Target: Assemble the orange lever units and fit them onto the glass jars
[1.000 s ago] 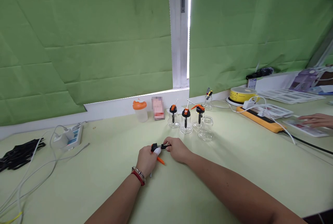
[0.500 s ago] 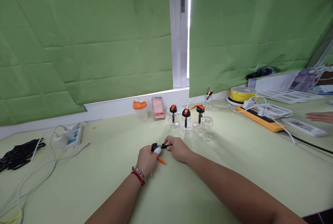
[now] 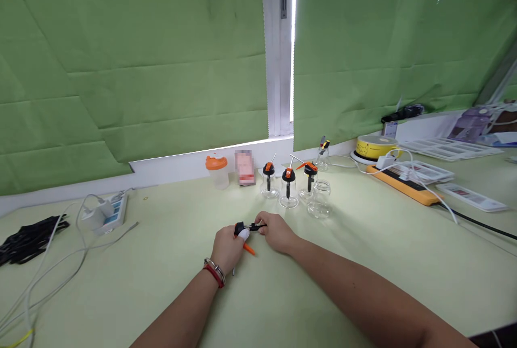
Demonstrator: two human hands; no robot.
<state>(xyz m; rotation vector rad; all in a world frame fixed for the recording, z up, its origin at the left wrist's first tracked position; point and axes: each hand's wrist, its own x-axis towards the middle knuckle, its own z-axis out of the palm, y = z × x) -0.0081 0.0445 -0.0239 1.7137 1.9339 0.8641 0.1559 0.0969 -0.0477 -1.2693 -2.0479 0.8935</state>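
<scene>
Low over the table, my left hand (image 3: 229,249) is closed around a black bottle lid (image 3: 239,228) with an orange lever (image 3: 248,249). A thin metal tube pokes out below that hand. From the lid a slim dark stem (image 3: 253,227) runs sideways to my right hand (image 3: 276,231), whose fingers pinch its far end. Beyond my hands stand glass bottles fitted with similar black-and-orange lids, among them a front bottle (image 3: 288,189) and a left one (image 3: 269,182). An uncapped glass jar (image 3: 320,201) is beside them on the right.
A cup with an orange lid (image 3: 217,170) and a blurred pink box (image 3: 245,167) stand by the wall. To the left are a white power strip (image 3: 116,212), loose cables and black straps (image 3: 30,237). An orange power strip (image 3: 402,185) and a yellow round case (image 3: 375,147) are at right.
Another person's hand at the right edge has gone out of view. My hands keep the same hold on the lid and stem, with almost no movement.
</scene>
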